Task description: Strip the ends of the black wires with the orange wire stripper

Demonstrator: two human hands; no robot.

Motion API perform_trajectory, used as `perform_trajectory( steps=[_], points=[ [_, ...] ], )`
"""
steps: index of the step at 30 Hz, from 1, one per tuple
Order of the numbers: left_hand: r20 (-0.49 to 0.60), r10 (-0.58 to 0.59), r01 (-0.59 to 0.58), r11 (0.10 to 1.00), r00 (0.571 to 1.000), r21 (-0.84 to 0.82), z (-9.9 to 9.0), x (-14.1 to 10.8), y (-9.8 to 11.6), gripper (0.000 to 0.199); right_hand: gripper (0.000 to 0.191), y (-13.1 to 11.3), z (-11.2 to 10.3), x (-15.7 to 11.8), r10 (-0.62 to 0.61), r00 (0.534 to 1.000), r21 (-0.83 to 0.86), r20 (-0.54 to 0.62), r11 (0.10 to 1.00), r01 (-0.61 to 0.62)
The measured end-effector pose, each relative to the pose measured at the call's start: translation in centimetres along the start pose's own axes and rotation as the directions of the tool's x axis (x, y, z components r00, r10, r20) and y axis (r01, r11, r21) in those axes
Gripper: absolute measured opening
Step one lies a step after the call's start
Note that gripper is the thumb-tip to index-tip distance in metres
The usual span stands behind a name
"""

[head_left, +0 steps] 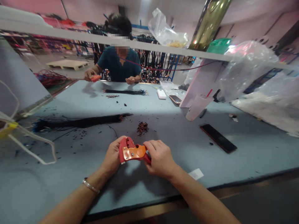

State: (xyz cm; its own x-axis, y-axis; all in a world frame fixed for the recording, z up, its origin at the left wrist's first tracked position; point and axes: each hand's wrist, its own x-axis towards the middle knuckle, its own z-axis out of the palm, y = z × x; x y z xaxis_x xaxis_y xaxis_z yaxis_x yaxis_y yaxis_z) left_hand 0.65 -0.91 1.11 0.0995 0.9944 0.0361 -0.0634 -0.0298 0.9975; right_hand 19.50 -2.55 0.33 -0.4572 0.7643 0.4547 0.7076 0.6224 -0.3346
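The largest thing, a grey-blue worktable (247,171), is spread across the whole view, and its far side is occupied by a co-worker (123,65), by whom a small orange-red implement (95,78) is held. Left of centre a long bundle of black wires (86,121) is laid crosswise. From this layout, the stripping or trimming of wire ends is judged to be the step in hand. For the next move, a single end probably needs to be seated squarely and held steady while a squeeze is applied.

The right forearm (201,194) and the left forearm (74,199), on whose wrist a bracelet (90,185) is worn, are angled inward from the near edge so that the hands are brought together. The right hand (161,157) is wrapped around the handles of a red-and-orange hand tool (134,153), which is held level above the table, near the middle. The left hand (112,155) is pressed close to the tool's head, fingers curled behind it; whether the head itself or a wire is pinched there cannot be told.

Just beyond the tool a pile of short dark pieces (142,128) is heaped. Smallest of all, a thin dark wire (113,129) is seen curving towards the left hand, its near end hidden.
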Motion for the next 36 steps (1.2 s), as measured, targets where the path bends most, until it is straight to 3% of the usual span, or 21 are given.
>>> perform_trajectory(
  steps=[7,19,25,36],
  points=[
    [0.05,-0.067,0.068,0.997,0.996,-0.02,0.2,-0.3,0.81,0.022,0.033,-0.02,-0.13,0.03,-0.018,1.0,0.042,-0.025,0.999,0.019],
    [0.104,0.053,-0.061,0.995,0.993,0.076,0.03,-0.27,0.19,0.016,0.034,0.43,-0.02,-0.1,-0.029,0.996,-0.038,-0.087,0.999,0.025],
    [0.107,0.054,-0.065,0.992,0.993,0.104,0.1,-0.44,0.68,0.017,0.033,0.46,0.27,-0.09,-0.1,0.974,-0.109,-0.201,0.991,0.079],
    [0.174,0.1,-0.128,0.979,0.98,0.159,0.15,-0.33,0.46,0.017,0.019,0.37,0.33,-0.3,-0.086,0.988,-0.236,-0.131,0.97,0.054]
  ],
)
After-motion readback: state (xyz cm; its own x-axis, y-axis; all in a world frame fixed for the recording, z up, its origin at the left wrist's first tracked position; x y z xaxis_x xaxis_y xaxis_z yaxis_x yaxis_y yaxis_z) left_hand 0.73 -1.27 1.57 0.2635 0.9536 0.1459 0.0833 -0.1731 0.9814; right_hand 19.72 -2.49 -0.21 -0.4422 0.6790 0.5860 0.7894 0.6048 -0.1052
